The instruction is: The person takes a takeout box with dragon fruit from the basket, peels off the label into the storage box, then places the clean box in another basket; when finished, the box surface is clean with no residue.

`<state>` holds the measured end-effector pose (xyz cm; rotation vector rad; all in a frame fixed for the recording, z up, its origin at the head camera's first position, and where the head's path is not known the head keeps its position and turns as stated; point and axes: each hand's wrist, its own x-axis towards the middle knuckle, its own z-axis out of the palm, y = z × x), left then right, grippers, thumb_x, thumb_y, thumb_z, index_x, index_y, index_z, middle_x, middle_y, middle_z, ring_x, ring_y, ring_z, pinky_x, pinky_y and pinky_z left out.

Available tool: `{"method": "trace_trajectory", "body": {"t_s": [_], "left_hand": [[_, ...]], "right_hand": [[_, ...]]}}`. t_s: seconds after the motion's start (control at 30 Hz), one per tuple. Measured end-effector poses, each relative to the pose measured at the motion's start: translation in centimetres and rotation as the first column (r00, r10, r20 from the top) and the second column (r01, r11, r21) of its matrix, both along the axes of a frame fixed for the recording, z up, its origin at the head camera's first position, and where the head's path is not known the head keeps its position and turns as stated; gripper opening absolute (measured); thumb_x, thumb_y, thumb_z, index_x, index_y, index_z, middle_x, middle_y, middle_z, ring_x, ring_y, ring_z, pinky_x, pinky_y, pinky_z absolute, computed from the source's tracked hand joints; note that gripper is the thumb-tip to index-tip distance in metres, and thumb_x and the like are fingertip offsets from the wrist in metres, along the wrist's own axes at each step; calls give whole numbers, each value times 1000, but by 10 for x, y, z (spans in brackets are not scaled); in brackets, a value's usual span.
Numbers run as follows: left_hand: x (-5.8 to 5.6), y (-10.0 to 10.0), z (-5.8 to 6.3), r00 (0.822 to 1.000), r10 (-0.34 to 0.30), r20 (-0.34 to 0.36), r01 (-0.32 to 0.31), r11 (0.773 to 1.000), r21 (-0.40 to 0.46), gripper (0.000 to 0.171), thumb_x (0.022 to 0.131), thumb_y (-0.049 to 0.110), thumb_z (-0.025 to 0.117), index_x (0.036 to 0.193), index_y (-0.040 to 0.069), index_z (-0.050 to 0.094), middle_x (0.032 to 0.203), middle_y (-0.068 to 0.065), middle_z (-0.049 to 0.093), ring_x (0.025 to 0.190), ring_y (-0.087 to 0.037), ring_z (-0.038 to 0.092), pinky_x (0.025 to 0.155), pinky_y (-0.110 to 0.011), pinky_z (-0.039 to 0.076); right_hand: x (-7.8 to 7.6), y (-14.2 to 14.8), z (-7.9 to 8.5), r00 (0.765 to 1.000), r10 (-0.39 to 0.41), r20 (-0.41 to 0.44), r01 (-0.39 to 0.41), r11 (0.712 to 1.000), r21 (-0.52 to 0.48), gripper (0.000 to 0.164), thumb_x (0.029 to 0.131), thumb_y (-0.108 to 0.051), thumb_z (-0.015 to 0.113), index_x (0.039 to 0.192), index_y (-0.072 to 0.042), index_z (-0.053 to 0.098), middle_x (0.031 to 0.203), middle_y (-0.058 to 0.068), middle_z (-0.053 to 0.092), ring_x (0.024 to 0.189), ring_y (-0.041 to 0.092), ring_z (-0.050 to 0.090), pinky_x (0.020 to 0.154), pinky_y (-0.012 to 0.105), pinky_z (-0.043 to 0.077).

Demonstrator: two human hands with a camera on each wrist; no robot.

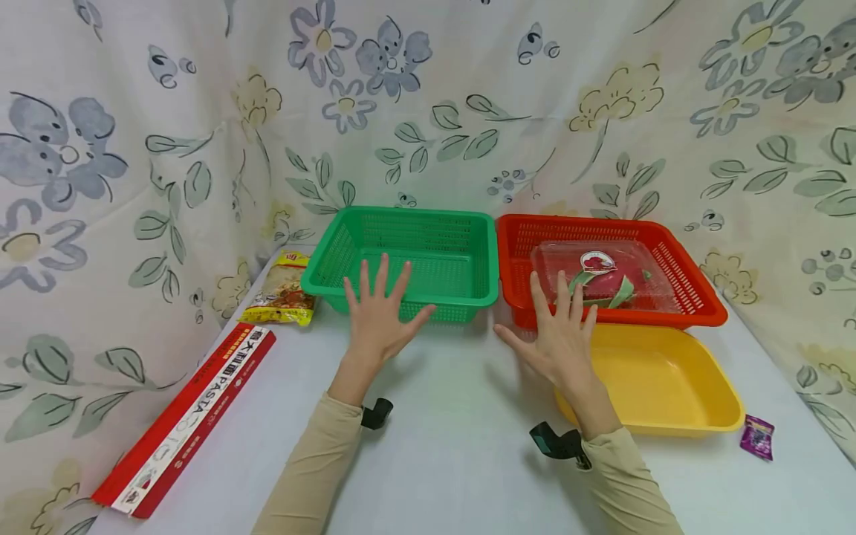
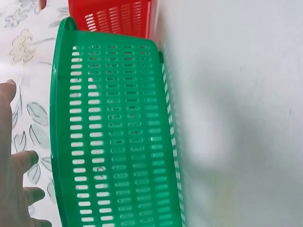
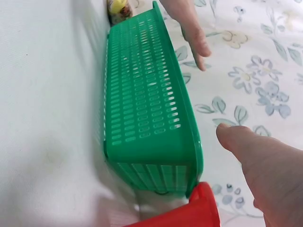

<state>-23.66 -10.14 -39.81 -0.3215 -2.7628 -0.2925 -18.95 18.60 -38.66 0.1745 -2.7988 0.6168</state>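
Observation:
With fingers spread straight, my left hand [image 1: 378,319] hovers before the front rim of a green plastic basket [image 1: 401,297]; it holds nothing. My right hand [image 1: 558,349], also spread and holding nothing, is over the gap between the red basket [image 1: 695,293] and the yellow tray [image 1: 658,379]. Inside the red basket lies a clear plastic box [image 1: 652,271] with a red, green-tipped fruit in it. In the left wrist view the slotted wall of the green basket [image 2: 118,137] stands beside the fingers. The right wrist view shows the thumb [image 3: 236,137] apart from the green basket [image 3: 142,85].
A long red pasta box [image 1: 187,416] lies at the left, below a yellow food bag [image 1: 277,290]. A small purple packet [image 1: 758,438] is right of the tray. Flowered cloth [image 1: 428,111] hangs behind the white table [image 1: 455,461].

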Motion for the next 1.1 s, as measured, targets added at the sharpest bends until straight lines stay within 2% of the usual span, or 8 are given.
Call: {"method": "trace_trajectory", "body": {"t_s": [0.2, 0.5, 0.67, 0.77, 0.9, 1.1], "left_hand": [[-7, -14, 0, 999, 39, -6, -39, 998, 50, 87, 89, 76, 37, 159, 33, 10, 166, -10, 3, 148, -44, -2, 112, -68, -4], [-10, -45, 0, 995, 96, -28, -92, 989, 116, 85, 91, 73, 40, 159, 29, 16, 165, -11, 5, 148, -45, -2, 112, -69, -2], [-14, -62, -3, 990, 136, -41, -128, 979, 160, 85, 91, 73, 39, 159, 27, 17, 164, -14, 8, 147, -47, 1, 111, -70, 2], [-15, -70, -4, 987, 156, -30, -147, 970, 194, 86, 91, 73, 39, 159, 25, 19, 164, -15, 8, 147, -47, -2, 111, -69, -1], [-15, -74, -5, 985, 169, -22, -161, 966, 204, 85, 91, 72, 39, 159, 23, 21, 164, -15, 9, 147, -48, -1, 111, -70, -2], [-16, -68, -7, 989, 139, -46, -129, 976, 178, 83, 92, 70, 41, 159, 25, 22, 163, -16, 12, 147, -47, 4, 111, -70, 3]], "right_hand": [[-1, 2, 0, 1000, -1, -11, 1, 1000, 12, 102, 83, -56, 68, 160, -19, 11, 162, 24, -1, 144, 53, -2, 107, 75, -3], [2, 1, -3, 1000, 4, -1, -4, 1000, 9, 101, 83, -55, 68, 160, -18, 12, 162, 25, 0, 144, 53, -4, 107, 75, -3], [2, 2, -3, 1000, 1, -1, -1, 1000, 4, 101, 83, -55, 68, 160, -18, 13, 162, 24, -2, 144, 53, -4, 107, 75, -4], [2, 2, -2, 1000, 0, 0, 0, 1000, 3, 101, 84, -55, 68, 160, -17, 13, 162, 24, -2, 144, 53, -3, 107, 75, -4], [2, 3, -2, 1000, 0, 9, 0, 1000, 3, 101, 84, -56, 67, 160, -17, 13, 162, 25, -2, 144, 53, -4, 107, 75, -4], [1, 3, -1, 1000, -7, 6, 7, 1000, 12, 100, 84, -57, 66, 159, -16, 15, 161, 26, 0, 144, 53, -2, 107, 75, -2]]}}
